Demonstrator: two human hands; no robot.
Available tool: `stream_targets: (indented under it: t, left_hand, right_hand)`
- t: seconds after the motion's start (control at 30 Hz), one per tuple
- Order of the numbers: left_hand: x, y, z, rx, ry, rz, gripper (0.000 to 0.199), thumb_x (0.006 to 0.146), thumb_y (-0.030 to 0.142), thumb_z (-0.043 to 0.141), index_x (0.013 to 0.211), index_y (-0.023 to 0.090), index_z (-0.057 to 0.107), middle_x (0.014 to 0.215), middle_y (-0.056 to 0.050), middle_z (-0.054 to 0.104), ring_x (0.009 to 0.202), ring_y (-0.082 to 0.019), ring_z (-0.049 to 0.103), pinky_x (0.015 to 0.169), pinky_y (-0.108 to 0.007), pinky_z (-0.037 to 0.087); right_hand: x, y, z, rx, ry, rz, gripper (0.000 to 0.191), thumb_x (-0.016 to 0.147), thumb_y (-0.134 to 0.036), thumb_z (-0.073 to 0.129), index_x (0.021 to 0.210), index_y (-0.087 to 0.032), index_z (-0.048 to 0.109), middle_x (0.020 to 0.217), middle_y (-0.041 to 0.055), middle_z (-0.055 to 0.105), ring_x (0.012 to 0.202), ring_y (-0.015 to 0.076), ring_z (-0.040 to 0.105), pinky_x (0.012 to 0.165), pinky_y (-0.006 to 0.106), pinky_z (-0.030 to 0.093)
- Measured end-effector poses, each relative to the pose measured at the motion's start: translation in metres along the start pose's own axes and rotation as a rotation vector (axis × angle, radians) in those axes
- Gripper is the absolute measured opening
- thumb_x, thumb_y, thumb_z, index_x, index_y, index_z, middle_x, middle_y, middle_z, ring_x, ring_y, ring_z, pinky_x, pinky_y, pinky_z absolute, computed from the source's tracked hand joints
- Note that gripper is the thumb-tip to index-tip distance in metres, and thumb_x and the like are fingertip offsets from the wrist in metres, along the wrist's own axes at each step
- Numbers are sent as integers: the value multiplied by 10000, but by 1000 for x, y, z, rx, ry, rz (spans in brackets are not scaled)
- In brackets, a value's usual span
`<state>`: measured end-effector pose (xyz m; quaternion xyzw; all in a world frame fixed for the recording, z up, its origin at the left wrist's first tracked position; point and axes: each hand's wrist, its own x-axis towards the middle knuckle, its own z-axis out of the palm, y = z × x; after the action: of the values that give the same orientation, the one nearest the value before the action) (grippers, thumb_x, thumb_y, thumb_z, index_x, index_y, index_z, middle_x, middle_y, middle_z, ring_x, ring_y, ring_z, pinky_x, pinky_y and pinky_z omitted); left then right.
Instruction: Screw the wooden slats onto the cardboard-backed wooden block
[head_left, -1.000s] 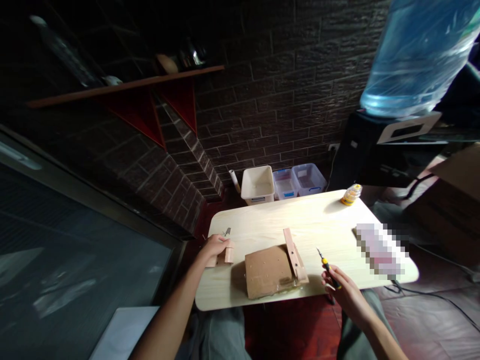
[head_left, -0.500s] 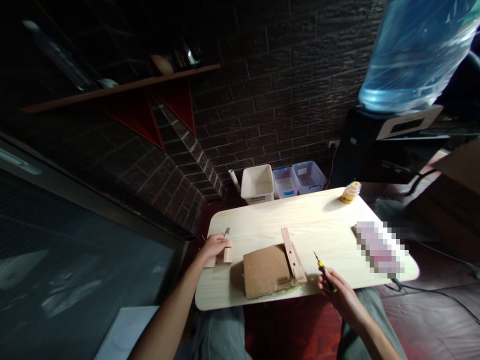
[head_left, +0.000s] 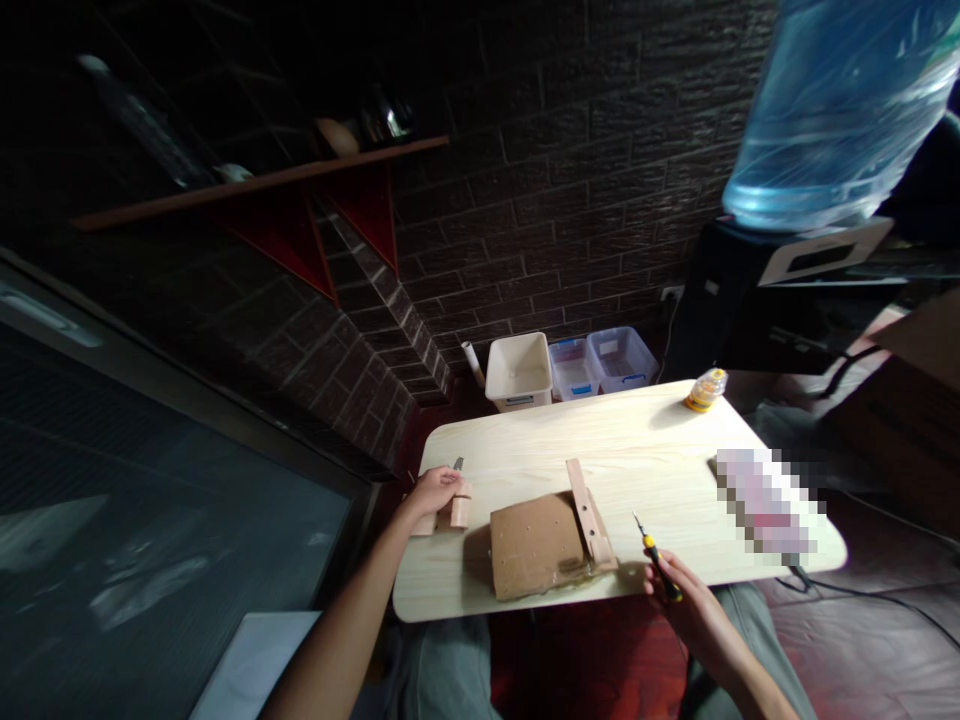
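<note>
My left hand (head_left: 437,490) is closed over the table's left side, its fingers pressed together beside small wooden pieces (head_left: 460,512) and dark thin screws (head_left: 458,464); what is between the fingertips is too small to tell. My right hand (head_left: 686,590) is wrapped round a yellow and black screwdriver (head_left: 660,567), its tip pointing up and left over the table's front edge. Between the hands lies a brown cardboard box (head_left: 532,545) with small holes in its top. A wooden strip (head_left: 586,512) with dark holes rests along its right side.
The pale table (head_left: 525,440) bears a clear and yellow container (head_left: 706,390) at the back right and a blurred-out object (head_left: 765,500) at the right with a black cable. Plastic bins (head_left: 519,370) stand behind, and a water dispenser (head_left: 810,130) at the right.
The whole view has shifted slightly. My left hand stays by the wooden pieces, and my right hand still holds the screwdriver, now slightly farther right and lower.
</note>
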<state>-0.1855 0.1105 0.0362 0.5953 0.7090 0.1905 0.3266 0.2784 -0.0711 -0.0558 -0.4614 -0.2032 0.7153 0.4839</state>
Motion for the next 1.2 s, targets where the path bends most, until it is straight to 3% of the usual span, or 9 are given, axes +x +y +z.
stream_targets:
  t: [0.13, 0.23, 0.4, 0.5, 0.67, 0.77, 0.93, 1.1, 1.2]
  left_hand:
    - [9, -2, -19, 22, 100, 22, 275, 749, 406, 654, 886, 176, 715, 1012, -90, 764, 998, -242, 701, 924, -310, 531]
    - [18, -7, -29, 43, 142, 10, 284, 749, 420, 664, 901, 183, 702, 1002, -80, 762, 1014, -242, 695, 921, -312, 536]
    - [40, -17, -27, 113, 162, -29, 298, 721, 379, 696, 926, 164, 674, 1008, -101, 751, 995, -244, 697, 900, -316, 535]
    - [54, -20, -20, 173, 153, -47, 310, 684, 344, 734, 917, 155, 657, 1000, -119, 747, 968, -253, 699, 895, -325, 526]
    - [66, -21, -11, 265, 133, -66, 330, 627, 324, 783, 892, 180, 649, 963, -96, 746, 971, -260, 692, 880, -318, 510]
    - [68, -23, -7, 293, 126, -69, 327, 641, 319, 771, 913, 182, 652, 976, -83, 744, 976, -243, 688, 857, -291, 505]
    - [66, -29, -7, 316, 137, -39, 293, 693, 307, 733, 950, 182, 666, 1026, -81, 732, 953, -232, 685, 838, -282, 508]
    - [57, -30, -19, 333, 184, 33, 314, 738, 339, 688, 1015, 192, 673, 1134, -67, 666, 1001, -231, 669, 903, -288, 511]
    - [44, -22, -29, 324, 237, 164, 313, 780, 342, 640, 1058, 200, 663, 1143, -61, 635, 1094, -240, 632, 1012, -317, 480]
  right_hand:
    - [5, 2, -2, 2, -1, 5, 340, 761, -561, 733, 970, -299, 674, 870, 34, 670, 796, 233, 643, 708, 354, 522]
    - [8, 2, -2, -36, 8, -2, 377, 740, -586, 737, 969, -293, 677, 857, 43, 667, 787, 245, 642, 696, 369, 524]
    - [4, -8, 8, -52, 18, -51, 390, 776, -612, 698, 985, -282, 690, 874, 47, 657, 796, 233, 629, 672, 345, 508]
    - [4, -26, 17, -267, 20, -138, 363, 832, -595, 654, 991, -271, 695, 859, 33, 641, 777, 212, 600, 645, 310, 481]
    - [31, -61, 26, -768, 173, -356, 412, 821, -619, 638, 909, -222, 701, 805, 46, 676, 772, 233, 616, 721, 339, 491]
    - [60, -73, 26, -969, 282, -456, 420, 803, -636, 627, 854, -223, 688, 788, 73, 693, 753, 254, 624, 707, 368, 491]
    - [102, -80, 22, -1117, 306, -534, 422, 788, -639, 643, 863, -225, 687, 722, 67, 670, 679, 236, 581, 664, 364, 459]
    - [114, -73, 15, -1142, 347, -587, 429, 783, -625, 661, 947, -230, 686, 786, 82, 666, 713, 241, 558, 700, 380, 455]
    - [109, -68, 11, -1085, 370, -593, 475, 765, -633, 677, 1010, -227, 677, 843, 87, 666, 762, 254, 573, 759, 407, 463]
